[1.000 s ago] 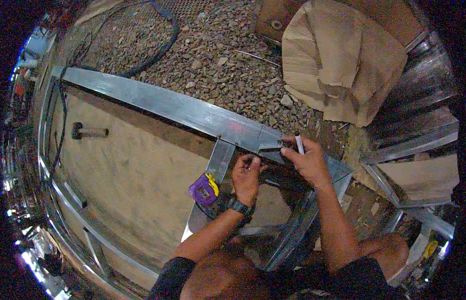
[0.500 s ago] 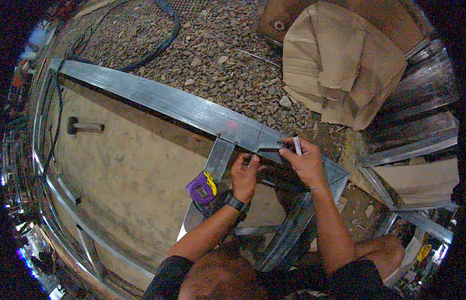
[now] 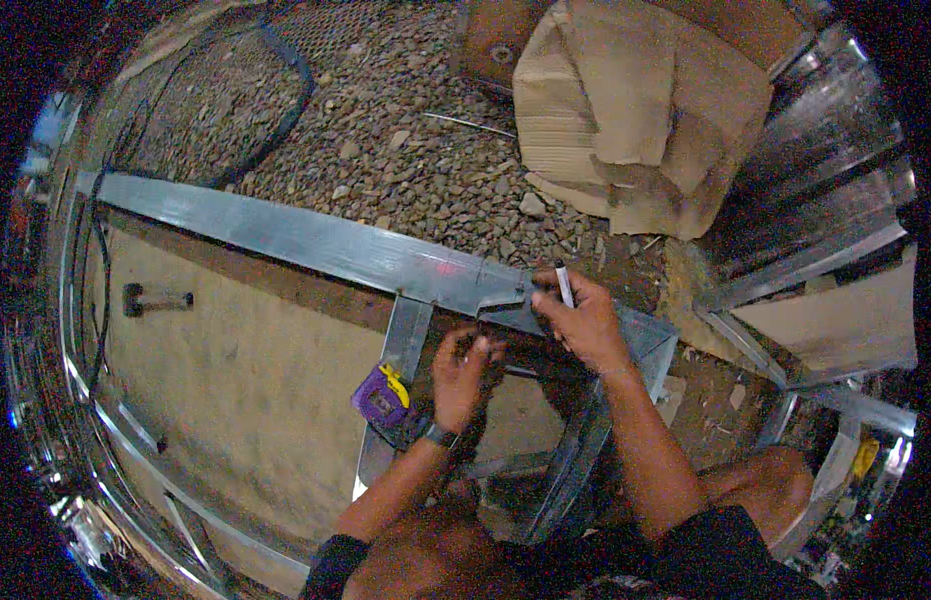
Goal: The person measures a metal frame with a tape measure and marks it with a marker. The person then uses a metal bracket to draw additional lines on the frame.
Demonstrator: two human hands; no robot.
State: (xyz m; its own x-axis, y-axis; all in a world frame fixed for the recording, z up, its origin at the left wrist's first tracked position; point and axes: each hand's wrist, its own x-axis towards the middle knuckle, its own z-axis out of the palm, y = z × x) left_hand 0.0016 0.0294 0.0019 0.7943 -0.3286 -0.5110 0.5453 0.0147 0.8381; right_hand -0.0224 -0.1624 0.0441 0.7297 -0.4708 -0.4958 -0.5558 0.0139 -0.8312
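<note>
A silvery metal beam (image 3: 316, 238) runs from the far left down to the right, with dark marked lines and a cut notch near its right end. At that notch is my right hand (image 3: 589, 322), closed around a white marker (image 3: 565, 287) whose dark end points up; its fingertips rest at the beam. My left hand (image 3: 460, 380) is just below the beam's near edge, its fingers curled and partly blurred. Whatever lies between them is hidden. Beside my left wrist, a purple and yellow tape measure (image 3: 381, 397) sits on a metal crosspiece (image 3: 410, 327).
A hammer (image 3: 156, 300) lies on the tan panel (image 3: 236, 390) inside the metal frame. Gravel (image 3: 406, 170), a dark hose (image 3: 291, 110) and a sheet of cardboard (image 3: 631, 120) are beyond the beam. More metal pieces (image 3: 816, 290) lie to the right.
My left hand has drawn back a little from the beam's edge. My right hand still holds the marker at the notch. The whole view has shifted slightly.
</note>
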